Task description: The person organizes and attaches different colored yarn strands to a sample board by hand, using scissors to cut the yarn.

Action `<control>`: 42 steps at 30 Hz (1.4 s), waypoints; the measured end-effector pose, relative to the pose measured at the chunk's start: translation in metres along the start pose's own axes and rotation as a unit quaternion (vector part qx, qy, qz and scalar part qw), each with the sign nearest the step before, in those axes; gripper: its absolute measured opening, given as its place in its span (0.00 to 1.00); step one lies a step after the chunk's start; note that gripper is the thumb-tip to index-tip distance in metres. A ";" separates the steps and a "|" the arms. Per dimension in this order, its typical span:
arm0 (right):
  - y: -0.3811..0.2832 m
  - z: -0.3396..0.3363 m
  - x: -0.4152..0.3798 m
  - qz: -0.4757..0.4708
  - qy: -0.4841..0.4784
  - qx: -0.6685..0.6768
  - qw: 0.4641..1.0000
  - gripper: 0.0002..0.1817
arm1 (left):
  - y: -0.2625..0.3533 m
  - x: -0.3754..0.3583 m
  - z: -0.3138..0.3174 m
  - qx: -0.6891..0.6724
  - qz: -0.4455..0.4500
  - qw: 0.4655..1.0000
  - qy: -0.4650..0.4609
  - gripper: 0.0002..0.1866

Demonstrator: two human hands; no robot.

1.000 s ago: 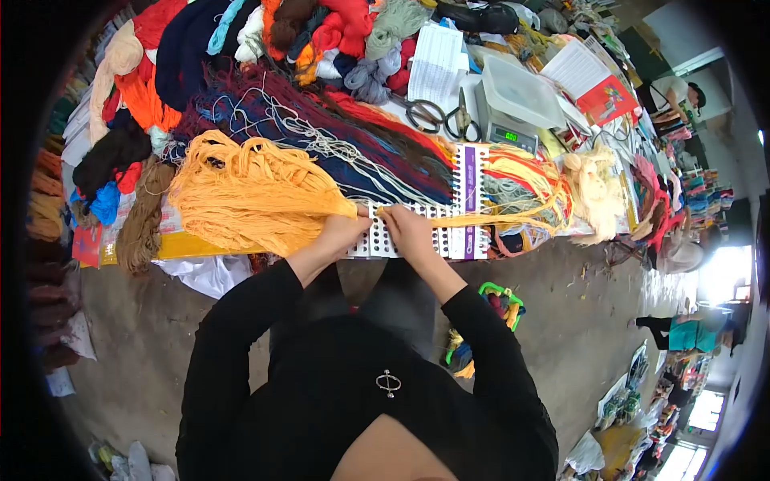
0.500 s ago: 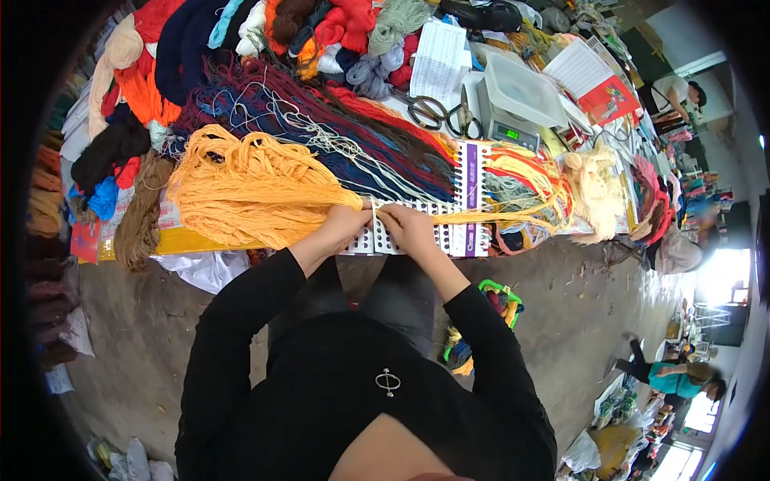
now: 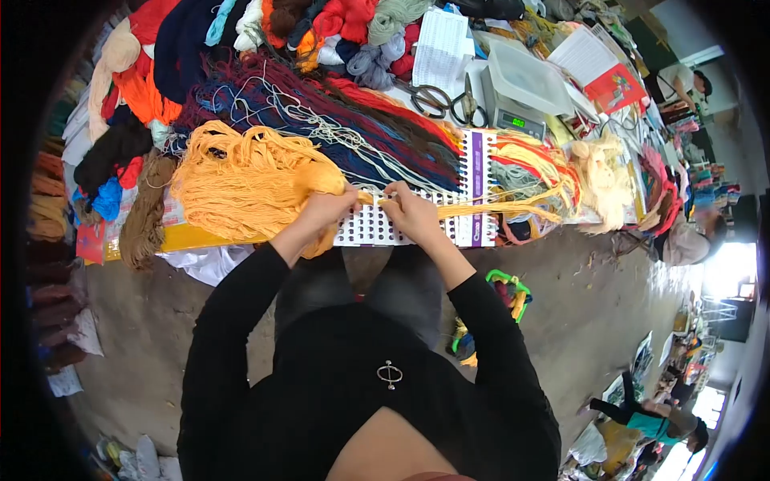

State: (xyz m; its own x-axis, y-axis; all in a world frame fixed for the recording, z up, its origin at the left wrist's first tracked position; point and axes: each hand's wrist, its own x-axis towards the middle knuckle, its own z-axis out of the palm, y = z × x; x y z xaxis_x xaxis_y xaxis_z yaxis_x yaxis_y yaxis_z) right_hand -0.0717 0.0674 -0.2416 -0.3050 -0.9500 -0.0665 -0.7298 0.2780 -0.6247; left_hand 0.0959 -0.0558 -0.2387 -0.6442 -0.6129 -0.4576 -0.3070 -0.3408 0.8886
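Observation:
Light orange yarn point(image 3: 241, 180) lies in a thick loose bundle at the table's left front. My left hand point(image 3: 325, 210) is closed on the near end of that yarn. A little to its right, my right hand point(image 3: 413, 215) is closed on the orange strands where they cross the white punched card point(image 3: 373, 232). A short stretch of yarn shows between the two hands. From beneath my right hand the strands run on rightward, over the card's purple strip point(image 3: 479, 184). Both sets of fingertips are partly hidden.
Dark blue and maroon yarns point(image 3: 321, 128) stretch behind the card. Scissors point(image 3: 467, 104) lie beside a scale point(image 3: 517, 120) bearing a clear plastic tub point(image 3: 529, 76). Colourful skeins point(image 3: 144, 92) pile at left. A green-rimmed basket point(image 3: 521, 293) stands on the floor. Another person point(image 3: 654, 421) is at far right.
My hands have drawn slightly apart, and yarn now bunches up over my left hand. The orange strands on the right have shifted. The person in the background has moved.

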 end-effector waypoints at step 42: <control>-0.017 0.021 -0.006 -0.111 0.177 -0.107 0.972 0.10 | 0.076 -0.071 -0.033 -0.289 -0.051 0.955 0.044 0.09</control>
State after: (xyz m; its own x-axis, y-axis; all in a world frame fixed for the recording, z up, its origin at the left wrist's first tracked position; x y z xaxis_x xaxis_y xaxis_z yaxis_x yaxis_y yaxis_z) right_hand -0.0453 0.0651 -0.2468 -0.2891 -0.8925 0.3462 -0.9007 0.1310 -0.4143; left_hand 0.1415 -0.0623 -0.1395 -0.5616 -0.6044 -0.5651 0.0890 -0.7231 0.6850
